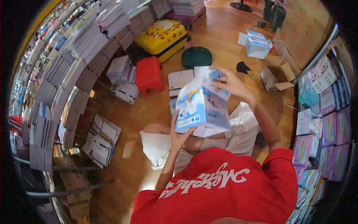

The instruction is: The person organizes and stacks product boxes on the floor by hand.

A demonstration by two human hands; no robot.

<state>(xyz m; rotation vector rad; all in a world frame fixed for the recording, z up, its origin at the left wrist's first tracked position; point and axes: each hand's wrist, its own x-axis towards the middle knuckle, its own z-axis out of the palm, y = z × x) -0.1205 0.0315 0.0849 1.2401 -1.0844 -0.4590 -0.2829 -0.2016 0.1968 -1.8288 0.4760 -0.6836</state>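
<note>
I hold a light-blue printed cardboard box (201, 108) up in front of me, over my lap. My left hand (179, 135) supports it from below at its lower left corner. My right hand (232, 84) grips its top right, at the white upper flap. The box shows a rainbow and cartoon figures on its faces. I am seated on the wooden floor in a red shirt and light trousers.
A red plastic stool (148, 75), a yellow spotted suitcase (162, 37) and a green round cushion (196, 56) stand ahead. Stacks of booklets (101, 140) line the left shelves. Pink and blue boxes (323, 127) fill the right. More boxes (257, 44) and an open carton (275, 76) lie beyond.
</note>
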